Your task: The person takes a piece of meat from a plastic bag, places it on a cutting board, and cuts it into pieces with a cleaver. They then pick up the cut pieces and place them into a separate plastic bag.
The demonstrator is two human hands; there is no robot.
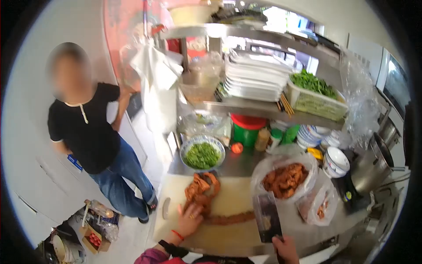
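Observation:
My left hand (190,218) presses on a reddish-brown piece of cooked meat (201,190) lying on the pale cutting board (228,235). A row of cut slices (231,218) runs to the right of that hand. My right hand (285,248) grips the handle of a broad cleaver (268,216), whose blade is held upright just right of the slices. There is a ring on a finger of the left hand, a red band on its wrist.
A bowl of chopped greens (202,155) stands behind the board. Clear bags of fried meat (285,179) lie at the right. Stacked bowls (336,160), a metal pot (373,165), shelf plates (255,79) and a basket of greens (314,94) surround. A person in black (88,132) stands left.

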